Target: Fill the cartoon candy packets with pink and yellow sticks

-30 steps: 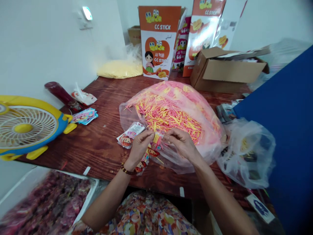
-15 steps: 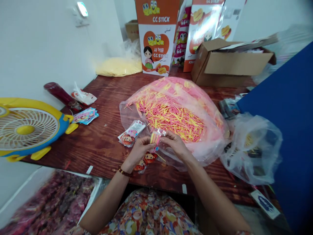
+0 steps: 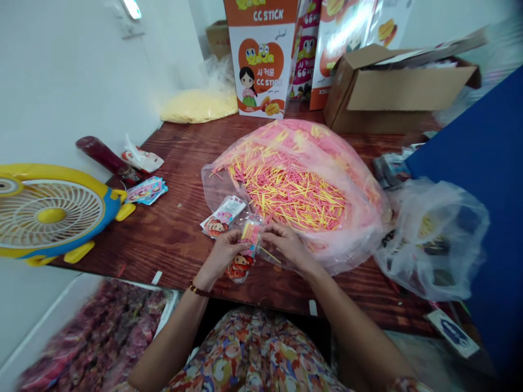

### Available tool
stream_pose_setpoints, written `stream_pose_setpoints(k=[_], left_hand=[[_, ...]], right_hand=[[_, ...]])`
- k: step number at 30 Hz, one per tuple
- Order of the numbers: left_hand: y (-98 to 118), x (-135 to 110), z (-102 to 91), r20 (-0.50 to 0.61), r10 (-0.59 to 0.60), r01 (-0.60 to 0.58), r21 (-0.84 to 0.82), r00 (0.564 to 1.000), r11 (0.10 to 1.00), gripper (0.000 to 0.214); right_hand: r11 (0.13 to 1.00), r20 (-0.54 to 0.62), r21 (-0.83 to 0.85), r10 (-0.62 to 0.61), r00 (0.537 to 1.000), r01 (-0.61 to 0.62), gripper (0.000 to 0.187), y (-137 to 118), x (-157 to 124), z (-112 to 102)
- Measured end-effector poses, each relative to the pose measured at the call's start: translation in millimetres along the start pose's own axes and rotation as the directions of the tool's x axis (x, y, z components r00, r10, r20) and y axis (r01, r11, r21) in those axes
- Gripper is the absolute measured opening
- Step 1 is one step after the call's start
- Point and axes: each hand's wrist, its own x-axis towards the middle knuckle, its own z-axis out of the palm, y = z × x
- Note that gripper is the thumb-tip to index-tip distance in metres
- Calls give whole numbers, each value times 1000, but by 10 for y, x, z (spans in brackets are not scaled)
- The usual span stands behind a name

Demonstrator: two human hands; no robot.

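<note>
At the far left a yellow and blue fan (image 3: 49,215) stands on the edge of the wooden table (image 3: 175,239), and below it, off the table, a white tray (image 3: 24,348) holds a heap of dark red pieces. Behind the fan lie a dark red bottle (image 3: 102,157) on its side, a small white wrapper (image 3: 143,159) and a fanned stack of printed sachets (image 3: 146,190). A pale yellow bag (image 3: 199,105) rests against the wall at the back. Near the front edge of the table the left hand (image 3: 220,256), with a bead bracelet (image 3: 198,290) on its wrist, grips one side of a small clear packet (image 3: 250,235) with pink and yellow sticks standing in it. Just beyond this hand another printed packet (image 3: 223,216) lies flat on the wood. The right hand (image 3: 288,247) pinches the other side of the held packet between thumb and fingers, so both hands grasp it just above the table, right in front of the big bag of sticks (image 3: 294,185). That bag, open and full of loose pink and yellow sticks, fills the middle of the table. Behind it stand an orange and white printed box (image 3: 261,60) and, further right, an open cardboard box (image 3: 388,90). A crumpled clear plastic bag (image 3: 433,239) lies at the right edge, against a blue board (image 3: 482,179).
</note>
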Motion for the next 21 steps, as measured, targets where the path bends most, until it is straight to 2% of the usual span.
stream_pose_setpoints(k=[2,3,4,6,8,10,12,15,18,21], left_hand=[[53,-22,-172,-51,8,-8,4,999,1000,39],[71,-28,-253,-81,20,-19,13,997,1000,39],[77,-28,-322,-99,31,-28,31,995,999,39],[41,-9,-399,-93,40,-32,89,995,996,39],[-58,29,-390,-43,38,-30,165,998,986,40],[-194,71,-328,7,46,-46,265,999,963,39],[-325,102,-267,11,83,-80,423,997,903,37],[-459,115,-252,-31,231,-150,677,972,720,40],[-515,93,-310,-18,352,-205,785,936,584,51],[-517,49,-361,3,375,-220,816,927,535,55]], right_hand=[[976,-15,-217,-36,999,32,18,-16,-42,-106],[928,-12,-369,-60,998,52,17,-26,-67,-143],[848,9,-526,-64,998,59,15,-34,-93,-161],[631,77,-773,2,997,58,14,-39,-139,-124],[428,111,-902,97,989,59,16,-22,-171,-10],[310,107,-949,150,983,56,24,4,-195,118],[272,87,-962,172,981,37,29,12,-222,193],[309,87,-950,154,984,35,28,-61,-280,131],[406,65,-914,112,992,13,18,-204,-312,-157],[442,-105,-890,39,994,-111,17,-309,-264,-592]])
